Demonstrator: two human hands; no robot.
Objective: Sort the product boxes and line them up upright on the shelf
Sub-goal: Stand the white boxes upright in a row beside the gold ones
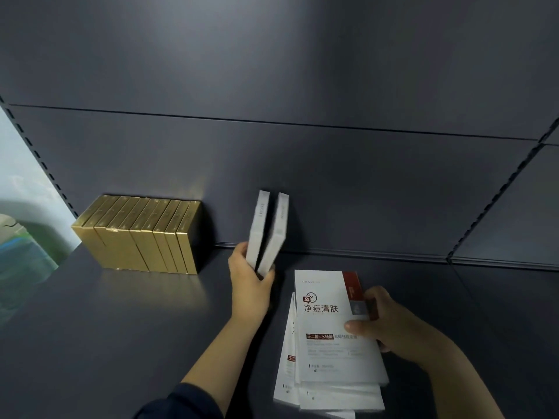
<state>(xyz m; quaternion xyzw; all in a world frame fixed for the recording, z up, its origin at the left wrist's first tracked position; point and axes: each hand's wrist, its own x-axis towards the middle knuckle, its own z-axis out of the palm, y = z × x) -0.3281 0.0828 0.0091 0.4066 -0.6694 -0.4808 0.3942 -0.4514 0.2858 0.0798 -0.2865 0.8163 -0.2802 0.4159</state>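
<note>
A row of several gold boxes (142, 234) stands upright at the back left of the dark shelf (106, 328). My left hand (249, 279) grips two thin white boxes (267, 231) by their lower ends, held upright and slightly fanned above the shelf, right of the gold row. My right hand (384, 322) holds the right edge of the top white box (329, 325), which has red trim and lies flat on a loose stack of several white boxes (302, 391) at the front.
The shelf's back panel (332, 176) rises right behind the boxes. A slotted upright (39, 158) bounds the shelf on the left and another (499, 192) on the right, with a further shelf section beyond it.
</note>
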